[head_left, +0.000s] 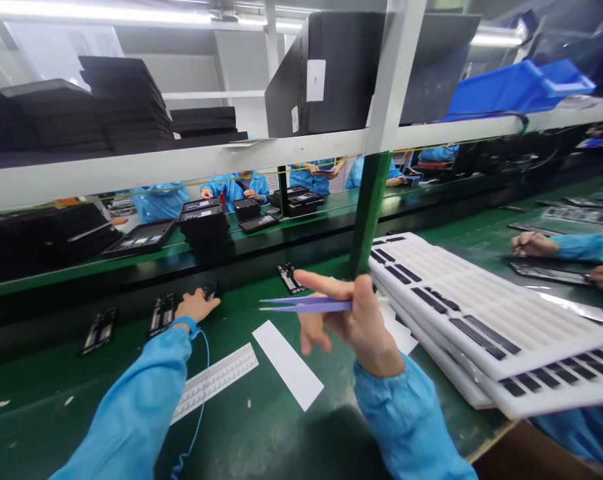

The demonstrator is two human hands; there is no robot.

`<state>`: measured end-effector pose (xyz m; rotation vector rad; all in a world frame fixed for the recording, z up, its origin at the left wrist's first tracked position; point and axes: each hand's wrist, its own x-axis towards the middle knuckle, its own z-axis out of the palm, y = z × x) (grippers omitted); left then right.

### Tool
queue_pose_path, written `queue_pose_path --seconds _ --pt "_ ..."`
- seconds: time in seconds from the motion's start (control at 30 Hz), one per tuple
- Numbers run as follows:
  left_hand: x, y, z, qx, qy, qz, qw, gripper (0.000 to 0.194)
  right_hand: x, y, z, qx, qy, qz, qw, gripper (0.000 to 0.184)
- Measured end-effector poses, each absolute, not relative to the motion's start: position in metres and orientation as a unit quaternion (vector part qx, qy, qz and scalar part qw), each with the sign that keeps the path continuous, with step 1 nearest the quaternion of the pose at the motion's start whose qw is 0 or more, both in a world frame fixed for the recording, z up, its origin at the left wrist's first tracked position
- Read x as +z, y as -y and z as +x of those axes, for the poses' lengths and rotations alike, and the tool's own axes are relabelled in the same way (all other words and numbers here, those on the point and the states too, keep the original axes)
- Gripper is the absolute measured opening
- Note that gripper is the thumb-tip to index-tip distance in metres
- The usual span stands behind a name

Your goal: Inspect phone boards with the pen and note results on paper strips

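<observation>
My left hand [196, 306], with a blue wrist strap [185, 323] on its wrist, is closed at the edge of a dark phone assembly [211, 291] against the back ledge; its fingertips are partly hidden. Pinched in my right hand [359, 320] is a pair of purple tweezers [306, 305], pale tips pointing left above the bench. Beyond the tweezers lies another phone assembly [290, 277], partly behind my index finger. Two more, a near phone assembly [161, 313] and a far-left phone assembly [99, 330], rest along the ledge. Below are a plain white strip [288, 365] and a sticker sheet [216, 380].
Stacked white trays [461, 313] with black strips stand at right, by a green-and-white post [370, 213]. A shelf [311, 141] crosses overhead, carrying black trays and a blue bin [501, 90]. A co-worker's hands [534, 244] are at far right; several people sit across the line.
</observation>
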<state>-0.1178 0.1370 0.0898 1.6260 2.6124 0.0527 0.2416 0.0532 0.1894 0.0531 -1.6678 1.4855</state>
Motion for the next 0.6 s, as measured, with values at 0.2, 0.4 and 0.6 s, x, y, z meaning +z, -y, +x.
queue_pose_path --seconds 0.2,0.4,0.6 --pt "0.093 -0.01 -0.068 0.007 -0.802 0.597 0.025 0.044 0.16 -0.09 0.213 0.645 0.589 -0.07 0.483 0.069" --pt "0.075 0.105 -0.009 0.0 -0.764 0.644 -0.038 0.043 0.084 -0.096 0.197 0.646 0.6 -0.204 0.426 0.047" --pt "0.022 0.149 0.031 -0.003 -0.744 0.665 -0.054 0.053 0.017 -0.099 0.227 0.618 0.6 -0.311 0.402 0.046"
